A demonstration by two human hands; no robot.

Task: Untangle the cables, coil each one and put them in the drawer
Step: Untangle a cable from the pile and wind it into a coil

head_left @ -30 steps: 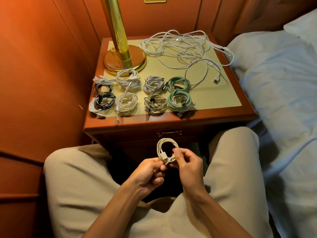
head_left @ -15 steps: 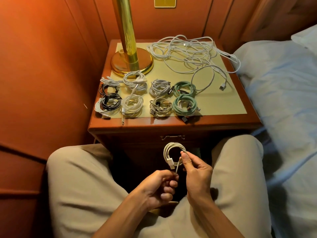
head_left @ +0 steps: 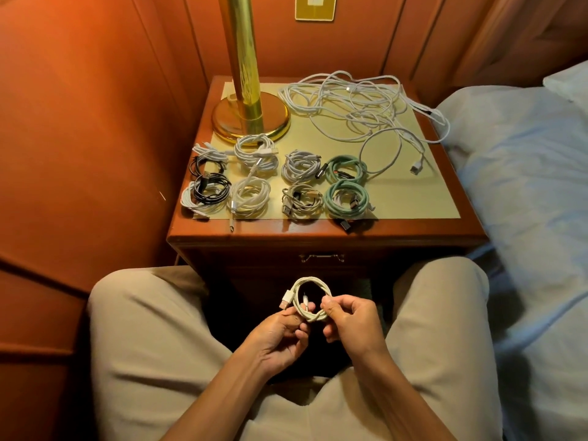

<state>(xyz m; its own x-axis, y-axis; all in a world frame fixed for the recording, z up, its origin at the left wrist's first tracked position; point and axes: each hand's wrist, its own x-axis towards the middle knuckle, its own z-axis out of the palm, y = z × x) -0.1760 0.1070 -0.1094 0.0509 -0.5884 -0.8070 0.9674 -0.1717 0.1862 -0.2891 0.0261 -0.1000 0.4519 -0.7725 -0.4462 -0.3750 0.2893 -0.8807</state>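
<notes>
Ahead, coiled cables (head_left: 276, 183) (lamp (head_left: 249, 116) beside) crowd nightstand (head_left: 413, 198).

Left hand (head_left: 280, 334) and right hand (head_left: 351, 324) close together (fingers curled), both in a pinching grip

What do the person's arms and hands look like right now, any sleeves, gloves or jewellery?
Both forearms are bare as far as the view shows, with no sleeves in sight. The left hand and right hand wear no gloves, and no rings or watch are visible. Light beige shorts cover the thighs.
</notes>
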